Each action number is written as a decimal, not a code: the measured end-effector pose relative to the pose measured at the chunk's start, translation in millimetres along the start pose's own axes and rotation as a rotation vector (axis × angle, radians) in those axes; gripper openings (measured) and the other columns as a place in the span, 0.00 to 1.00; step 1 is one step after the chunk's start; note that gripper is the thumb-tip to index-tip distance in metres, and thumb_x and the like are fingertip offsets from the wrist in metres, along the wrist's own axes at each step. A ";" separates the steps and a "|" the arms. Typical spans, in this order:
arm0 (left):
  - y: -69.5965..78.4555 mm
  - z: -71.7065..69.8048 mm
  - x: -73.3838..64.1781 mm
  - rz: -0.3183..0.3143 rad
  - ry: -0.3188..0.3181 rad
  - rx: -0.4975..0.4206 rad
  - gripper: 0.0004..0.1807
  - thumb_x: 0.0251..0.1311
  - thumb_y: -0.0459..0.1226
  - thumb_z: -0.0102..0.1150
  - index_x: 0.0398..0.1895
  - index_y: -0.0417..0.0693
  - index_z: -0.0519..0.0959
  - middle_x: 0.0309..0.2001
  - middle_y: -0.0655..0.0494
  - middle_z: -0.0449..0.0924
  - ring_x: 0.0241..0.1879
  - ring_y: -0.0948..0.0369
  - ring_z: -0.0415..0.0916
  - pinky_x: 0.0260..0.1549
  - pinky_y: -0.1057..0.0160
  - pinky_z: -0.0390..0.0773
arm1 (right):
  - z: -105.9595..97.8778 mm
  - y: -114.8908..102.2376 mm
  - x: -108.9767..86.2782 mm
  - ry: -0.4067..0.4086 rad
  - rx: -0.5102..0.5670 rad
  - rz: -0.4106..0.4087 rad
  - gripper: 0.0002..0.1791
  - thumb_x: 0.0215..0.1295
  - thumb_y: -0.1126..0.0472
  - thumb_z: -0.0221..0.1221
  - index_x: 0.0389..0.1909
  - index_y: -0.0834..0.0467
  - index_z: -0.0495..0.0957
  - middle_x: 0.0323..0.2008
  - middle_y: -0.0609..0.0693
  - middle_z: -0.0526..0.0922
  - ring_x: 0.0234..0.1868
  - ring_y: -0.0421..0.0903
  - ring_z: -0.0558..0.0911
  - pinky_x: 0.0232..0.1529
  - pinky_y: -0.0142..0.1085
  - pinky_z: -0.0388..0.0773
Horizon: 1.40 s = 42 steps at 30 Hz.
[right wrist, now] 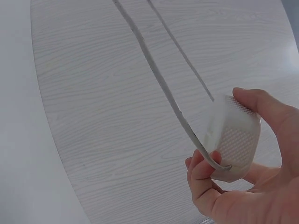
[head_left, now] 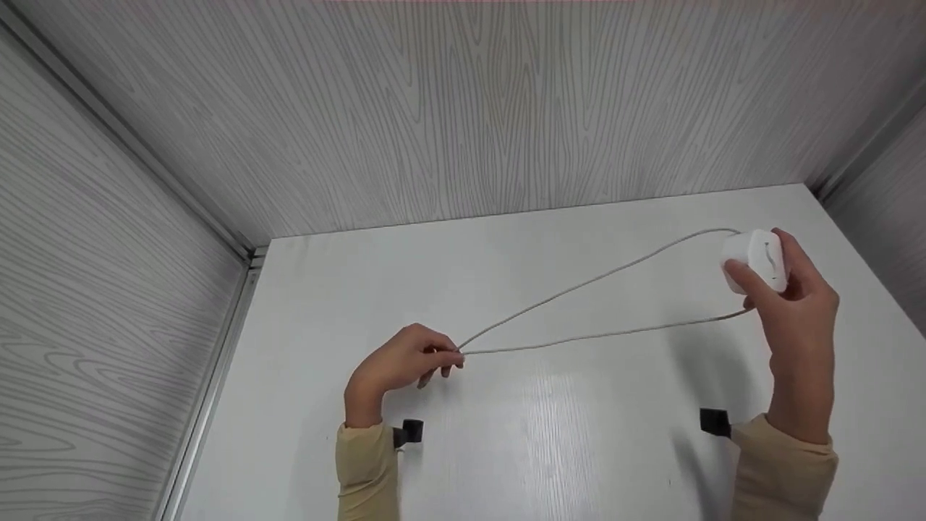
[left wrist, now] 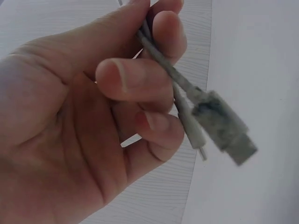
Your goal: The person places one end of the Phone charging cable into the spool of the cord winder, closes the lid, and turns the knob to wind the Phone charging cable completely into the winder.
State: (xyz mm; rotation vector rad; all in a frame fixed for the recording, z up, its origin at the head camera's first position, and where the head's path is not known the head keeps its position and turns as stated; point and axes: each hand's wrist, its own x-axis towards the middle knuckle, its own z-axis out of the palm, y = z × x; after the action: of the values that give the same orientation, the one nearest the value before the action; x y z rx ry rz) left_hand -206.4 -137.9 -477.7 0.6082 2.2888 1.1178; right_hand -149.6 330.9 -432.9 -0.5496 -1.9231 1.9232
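My left hand (head_left: 411,356) pinches a thin grey charging cable (right wrist: 157,72) between thumb and fingers, with both of its ends together. In the left wrist view a wide flat plug (left wrist: 220,120) and a slimmer plug (left wrist: 192,131) stick out past the curled fingers, crossing each other. On the right, my right hand (head_left: 799,289) grips a white rounded cable case (head_left: 756,262), raised over the table. Its side is textured (right wrist: 237,142), and one strand enters a small hole there. Two strands stretch between the hands in a long narrow loop.
A white table (head_left: 506,449) lies beneath both hands. Pale wood-grain panels stand behind it (head_left: 506,116) and along its left (head_left: 94,289) and right sides. Each sleeve cuff carries a small black mount (head_left: 715,422).
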 end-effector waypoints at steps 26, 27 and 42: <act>-10.0 2.4 5.0 -0.019 -0.156 -0.001 0.10 0.72 0.39 0.65 0.40 0.42 0.91 0.32 0.49 0.91 0.17 0.66 0.66 0.22 0.68 0.67 | -0.9 -0.7 3.1 0.175 0.162 -0.050 0.39 0.58 0.64 0.77 0.72 0.47 0.77 0.60 0.46 0.78 0.51 0.43 0.76 0.31 0.23 0.75; -10.1 2.7 4.8 -0.020 -0.157 -0.003 0.10 0.72 0.39 0.65 0.40 0.42 0.91 0.32 0.49 0.91 0.17 0.66 0.66 0.23 0.68 0.67 | -1.4 -0.3 3.2 0.176 0.162 -0.049 0.39 0.58 0.64 0.76 0.72 0.46 0.77 0.61 0.46 0.78 0.51 0.43 0.76 0.31 0.23 0.75; -7.3 3.4 5.1 -0.021 -0.160 0.002 0.11 0.72 0.41 0.65 0.40 0.43 0.91 0.32 0.51 0.91 0.19 0.66 0.66 0.24 0.68 0.67 | -10.1 0.8 3.3 0.140 0.232 -0.003 0.35 0.63 0.62 0.74 0.72 0.47 0.77 0.62 0.48 0.77 0.53 0.46 0.72 0.35 0.27 0.75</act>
State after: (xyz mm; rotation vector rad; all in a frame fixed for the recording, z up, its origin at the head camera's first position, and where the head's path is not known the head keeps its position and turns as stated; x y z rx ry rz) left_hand -209.5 -137.0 -486.7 0.6489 2.1550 1.0192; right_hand -147.2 341.3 -433.7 -0.5935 -1.5880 2.0135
